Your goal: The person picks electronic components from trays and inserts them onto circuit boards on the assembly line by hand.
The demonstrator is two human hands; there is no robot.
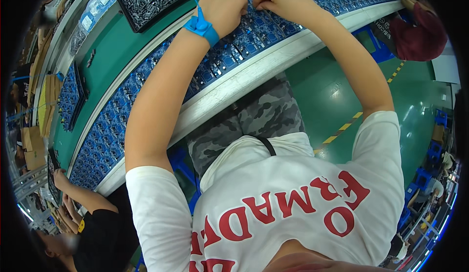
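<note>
At the top centre, two bare hands work over a curving line of blue circuit boards [259, 36]. The left hand [222, 9] is curled and the right hand [283, 2] has its fingers drawn narrowly together; whether either holds a part cannot be told. Work appears under way; which boards are finished is too small to judge, though many dark parts remain in the black tray [154, 0] at upper left. A blue wrist strap's [201, 27] cord rises past the left hand, possibly a snag. Co-workers flank the line at lower left and upper right.
</note>
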